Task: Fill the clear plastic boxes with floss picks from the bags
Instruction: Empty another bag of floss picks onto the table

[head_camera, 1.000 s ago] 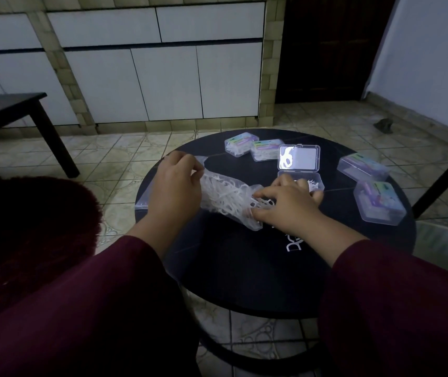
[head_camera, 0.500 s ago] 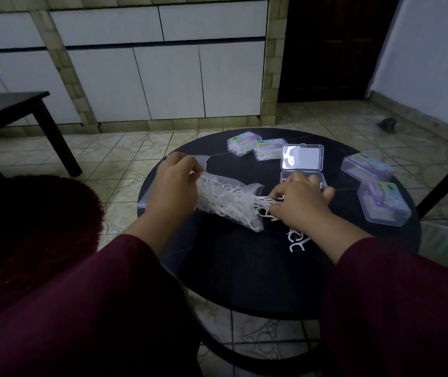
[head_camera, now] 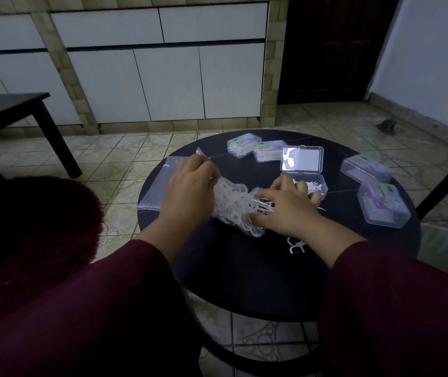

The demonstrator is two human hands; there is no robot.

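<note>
Gripping the bunched rear of the floss-pick bag (head_camera: 233, 210), left hand (head_camera: 190, 186) curled round the plastic, seemingly to pin it down and keep the mouth turned toward the open box (head_camera: 305, 186). Reached into that mouth with right hand (head_camera: 285, 208), fingers bent among the floss picks (head_camera: 263, 206) and apparently closed on a small bunch, though the exact pinch stayed hidden beneath the knuckles. Lay flat on the round dark counter (head_camera: 258, 268), bag just on the near-left side of the open box, likely so each handful needed only a short carry. Stood with its lid (head_camera: 302, 161) hinged back on the far side, leaving the tray clear from above; held only a few picks, so judged far from full. Sat shut beyond and to the left of the open box, two labelled boxes (head_camera: 255, 149) touching one another, white picks showing through their walls. Rested well to the right of the open box, two more closed boxes (head_camera: 375, 186) with coloured labels; contents less plain there, hard to say how full. Spread flat on the counter's left edge, far from the open box, a limp clear bag (head_camera: 160, 183), apparently emptied.
</note>
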